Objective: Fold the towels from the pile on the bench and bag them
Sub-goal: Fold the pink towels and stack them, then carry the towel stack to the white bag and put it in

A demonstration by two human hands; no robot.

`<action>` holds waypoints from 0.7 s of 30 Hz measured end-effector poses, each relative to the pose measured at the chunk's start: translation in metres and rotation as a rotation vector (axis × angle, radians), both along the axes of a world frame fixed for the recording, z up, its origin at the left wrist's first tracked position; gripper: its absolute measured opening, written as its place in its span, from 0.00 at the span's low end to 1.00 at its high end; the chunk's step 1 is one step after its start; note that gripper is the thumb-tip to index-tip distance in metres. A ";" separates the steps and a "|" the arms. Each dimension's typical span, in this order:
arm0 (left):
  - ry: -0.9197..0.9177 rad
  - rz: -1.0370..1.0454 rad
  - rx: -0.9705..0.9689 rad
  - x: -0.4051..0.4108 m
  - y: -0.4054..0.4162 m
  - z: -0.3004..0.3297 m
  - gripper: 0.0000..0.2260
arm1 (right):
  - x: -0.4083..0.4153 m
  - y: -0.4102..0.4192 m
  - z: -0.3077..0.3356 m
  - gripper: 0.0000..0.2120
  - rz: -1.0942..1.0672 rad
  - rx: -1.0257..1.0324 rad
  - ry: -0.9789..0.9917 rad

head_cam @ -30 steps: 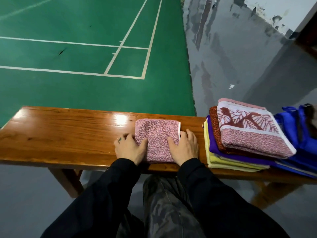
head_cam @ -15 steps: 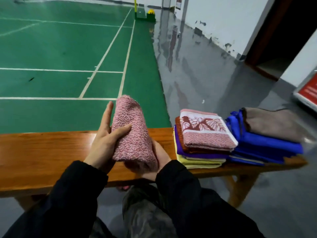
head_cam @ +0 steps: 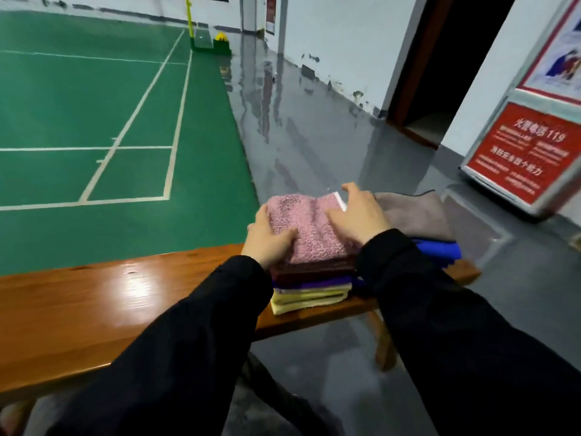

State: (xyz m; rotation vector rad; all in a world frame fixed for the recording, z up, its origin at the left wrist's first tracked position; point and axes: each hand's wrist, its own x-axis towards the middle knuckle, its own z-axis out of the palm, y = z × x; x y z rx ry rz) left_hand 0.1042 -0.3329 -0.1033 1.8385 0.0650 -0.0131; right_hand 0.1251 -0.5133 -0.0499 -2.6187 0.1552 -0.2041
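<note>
Both hands, left hand [head_cam: 269,239] and right hand [head_cam: 358,212], lie fingers spread on the folded pink terry towel [head_cam: 306,226] atop the stack; it should be squared to edges beneath before release.

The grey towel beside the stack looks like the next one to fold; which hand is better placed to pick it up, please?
Probably the right hand: it rests on the pink towel right beside the grey towel, while the left hand is on the stack's far side.
</note>
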 end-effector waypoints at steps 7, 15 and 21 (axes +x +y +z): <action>0.513 0.027 -0.549 0.043 0.000 -0.077 0.52 | -0.014 -0.005 -0.077 0.29 0.014 0.282 0.000; 0.570 -0.112 -0.536 0.039 0.010 -0.114 0.51 | -0.019 -0.028 -0.116 0.25 -0.055 1.185 0.460; 0.598 -0.144 -0.561 0.036 0.026 -0.102 0.46 | -0.014 -0.026 -0.104 0.25 -0.008 1.366 0.621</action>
